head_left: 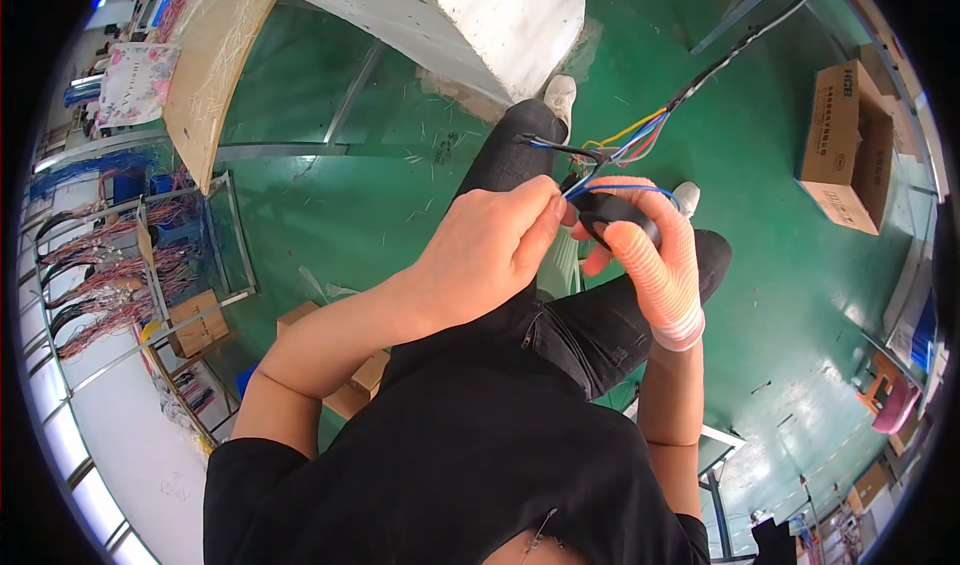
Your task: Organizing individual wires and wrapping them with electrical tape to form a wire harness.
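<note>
A wire harness (652,125) comes down from the upper right, its black-wrapped trunk (740,47) fanning into yellow, blue, red, white and grey wires. A short black-covered branch (565,149) points off to the left. My bare left hand (470,255) is closed, pinching the wires between thumb and fingers where they meet. Just to its right, my right hand (662,265), in an orange-and-white striped glove, grips a roll of black tape (625,213). A blue wire arcs over that roll. The fingertips of my left hand partly hide the wire junction.
An open cardboard box (850,145) stands on the green floor at right. Ahead rises a white pillar (500,25). On the left are a wooden board (215,55) and a metal rack hung with wire bundles (115,285). An orange stool (880,385) is far right.
</note>
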A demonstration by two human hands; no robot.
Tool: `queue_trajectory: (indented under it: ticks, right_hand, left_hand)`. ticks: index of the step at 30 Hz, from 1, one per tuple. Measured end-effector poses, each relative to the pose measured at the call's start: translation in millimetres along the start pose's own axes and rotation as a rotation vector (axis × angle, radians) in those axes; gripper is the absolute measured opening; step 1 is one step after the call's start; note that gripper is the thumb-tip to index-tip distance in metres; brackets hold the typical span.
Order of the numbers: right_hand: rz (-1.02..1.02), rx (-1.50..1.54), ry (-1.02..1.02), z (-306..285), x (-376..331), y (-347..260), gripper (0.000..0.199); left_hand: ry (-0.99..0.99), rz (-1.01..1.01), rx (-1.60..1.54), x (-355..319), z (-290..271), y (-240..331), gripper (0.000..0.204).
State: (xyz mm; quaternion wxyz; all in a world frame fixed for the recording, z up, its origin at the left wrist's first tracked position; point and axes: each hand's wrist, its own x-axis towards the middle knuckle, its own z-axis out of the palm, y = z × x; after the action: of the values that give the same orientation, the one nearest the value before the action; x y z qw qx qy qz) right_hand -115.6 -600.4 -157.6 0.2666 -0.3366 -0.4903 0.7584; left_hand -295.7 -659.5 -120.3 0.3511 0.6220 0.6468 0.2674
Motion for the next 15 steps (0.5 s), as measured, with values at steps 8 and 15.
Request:
queue_trajectory:
  ticks: [8, 15]
  right_hand:
    - [-0.354, -0.718, 0.415, 23, -7, -6, 0.031]
    - [-0.586, -1.195, 0.357, 49, 26, -43, 0.025]
  left_hand:
    - [0.090, 0.060, 0.067, -4, 9, -10, 0.013]
    - [0.047, 0.184, 0.305, -11, 20, -11, 0.014]
